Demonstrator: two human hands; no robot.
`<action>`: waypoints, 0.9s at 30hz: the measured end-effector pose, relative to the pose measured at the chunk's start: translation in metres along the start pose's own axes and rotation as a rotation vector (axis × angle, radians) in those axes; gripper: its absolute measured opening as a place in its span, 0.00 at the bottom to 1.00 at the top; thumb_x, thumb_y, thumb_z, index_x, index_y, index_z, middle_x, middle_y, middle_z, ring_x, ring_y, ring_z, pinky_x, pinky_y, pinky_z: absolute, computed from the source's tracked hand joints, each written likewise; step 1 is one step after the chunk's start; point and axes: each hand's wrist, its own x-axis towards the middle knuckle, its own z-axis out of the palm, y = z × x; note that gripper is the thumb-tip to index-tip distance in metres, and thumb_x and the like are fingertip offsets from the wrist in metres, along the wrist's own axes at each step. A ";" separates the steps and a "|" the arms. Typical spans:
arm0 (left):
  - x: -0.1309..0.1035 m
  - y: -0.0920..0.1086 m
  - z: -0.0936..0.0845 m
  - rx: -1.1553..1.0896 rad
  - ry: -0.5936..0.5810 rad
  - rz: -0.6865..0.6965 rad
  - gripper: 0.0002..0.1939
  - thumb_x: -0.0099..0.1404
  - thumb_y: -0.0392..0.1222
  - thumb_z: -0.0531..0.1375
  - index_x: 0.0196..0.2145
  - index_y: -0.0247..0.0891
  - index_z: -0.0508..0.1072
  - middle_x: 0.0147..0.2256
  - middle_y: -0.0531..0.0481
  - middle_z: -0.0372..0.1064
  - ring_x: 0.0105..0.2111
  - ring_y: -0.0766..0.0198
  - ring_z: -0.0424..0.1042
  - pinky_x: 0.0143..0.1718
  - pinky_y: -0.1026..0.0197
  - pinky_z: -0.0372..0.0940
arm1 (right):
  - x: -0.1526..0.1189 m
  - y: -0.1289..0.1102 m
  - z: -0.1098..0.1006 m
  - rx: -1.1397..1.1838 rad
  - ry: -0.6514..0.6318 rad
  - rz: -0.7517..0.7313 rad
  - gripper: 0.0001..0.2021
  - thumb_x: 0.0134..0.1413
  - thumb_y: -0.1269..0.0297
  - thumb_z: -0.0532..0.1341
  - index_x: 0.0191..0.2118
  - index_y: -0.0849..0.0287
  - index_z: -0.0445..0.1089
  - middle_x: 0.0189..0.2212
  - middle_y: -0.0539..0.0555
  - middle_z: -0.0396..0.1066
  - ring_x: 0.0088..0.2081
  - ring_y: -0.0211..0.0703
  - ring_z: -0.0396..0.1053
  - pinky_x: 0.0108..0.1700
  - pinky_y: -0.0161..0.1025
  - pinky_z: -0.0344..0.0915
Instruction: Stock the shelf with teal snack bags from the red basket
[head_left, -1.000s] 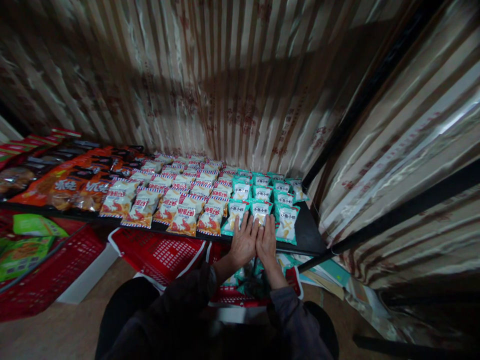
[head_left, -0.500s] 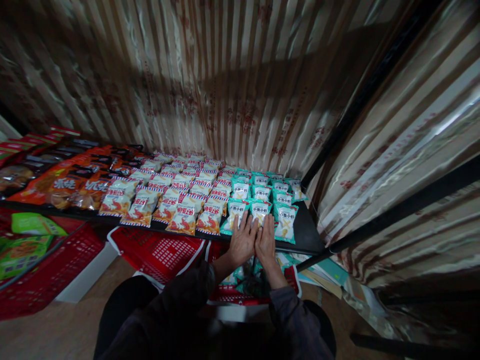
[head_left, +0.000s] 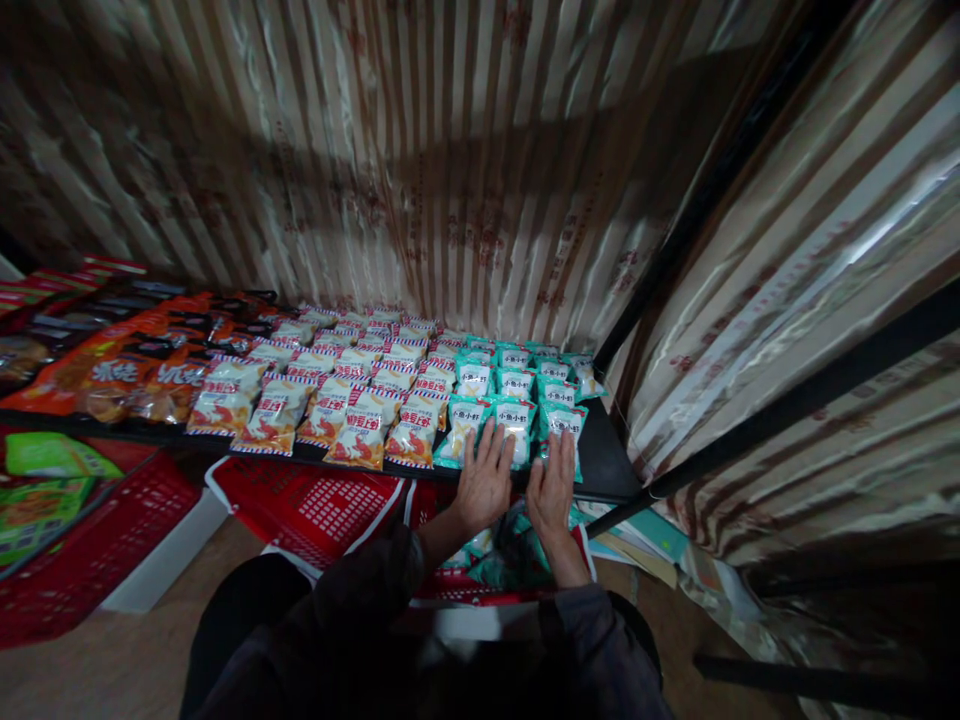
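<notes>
Black shelf (head_left: 606,465): teal packets (head_left: 515,384) in rows near right edge; white-and-orange packets (head_left: 361,432) adjoining; orange bags (head_left: 112,380) toward left. Left hand (head_left: 484,478), fingers extended, and right hand (head_left: 551,492), likewise, at teal packets along front edge. Red baskets (head_left: 322,510) below front edge.

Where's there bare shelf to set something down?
The black shelf's right end is bare, between the rightmost teal packets and the slanting black bar. Leftward it's crowded: white-and-orange packets, then orange packets. Left hand and right hand overlap the front teal row.
</notes>
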 end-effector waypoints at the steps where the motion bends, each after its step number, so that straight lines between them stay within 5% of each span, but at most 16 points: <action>1: 0.000 0.004 0.000 -0.006 -0.001 0.018 0.28 0.67 0.37 0.51 0.63 0.28 0.58 0.66 0.34 0.52 0.69 0.43 0.38 0.66 0.35 0.44 | 0.002 0.004 -0.004 -0.015 0.022 0.024 0.26 0.68 0.60 0.42 0.68 0.63 0.47 0.69 0.68 0.45 0.71 0.55 0.40 0.65 0.63 0.50; 11: 0.013 0.044 0.011 -0.074 -0.097 0.119 0.27 0.68 0.37 0.49 0.63 0.26 0.59 0.62 0.33 0.61 0.68 0.42 0.43 0.65 0.34 0.44 | 0.014 0.042 -0.016 0.006 -0.071 0.286 0.33 0.66 0.49 0.39 0.64 0.70 0.56 0.66 0.73 0.50 0.69 0.58 0.45 0.64 0.60 0.50; 27: 0.018 0.049 0.029 -0.121 -0.115 0.105 0.26 0.67 0.36 0.50 0.61 0.26 0.61 0.60 0.34 0.64 0.68 0.44 0.45 0.66 0.32 0.41 | 0.012 0.048 -0.008 0.033 -0.065 0.282 0.33 0.66 0.48 0.38 0.65 0.67 0.55 0.63 0.69 0.59 0.64 0.55 0.56 0.63 0.58 0.54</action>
